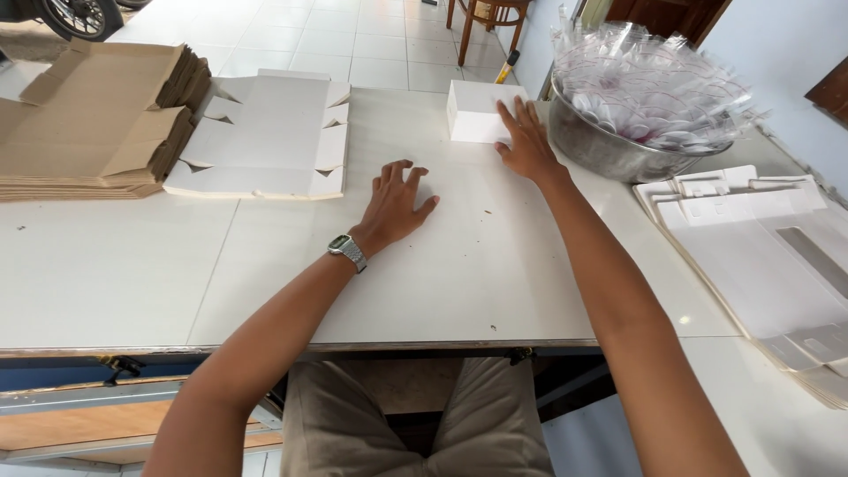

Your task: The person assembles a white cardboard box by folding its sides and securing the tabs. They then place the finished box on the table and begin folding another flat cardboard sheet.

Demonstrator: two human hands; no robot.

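Observation:
My left hand (395,206) lies flat on the white table (115,265), fingers spread, holding nothing; a metal watch (347,251) is on its wrist. My right hand (526,141) reaches far forward, with its fingers resting against the right side of a small closed white box (475,110) at the table's far edge. A stack of flat white box blanks (265,137) lies to the left of my left hand.
A tall pile of flat brown cardboard blanks (93,124) sits at the far left. A metal bowl (609,150) heaped with clear plastic pieces stands to the right of the box. More white die-cut blanks (751,256) lie at the right edge.

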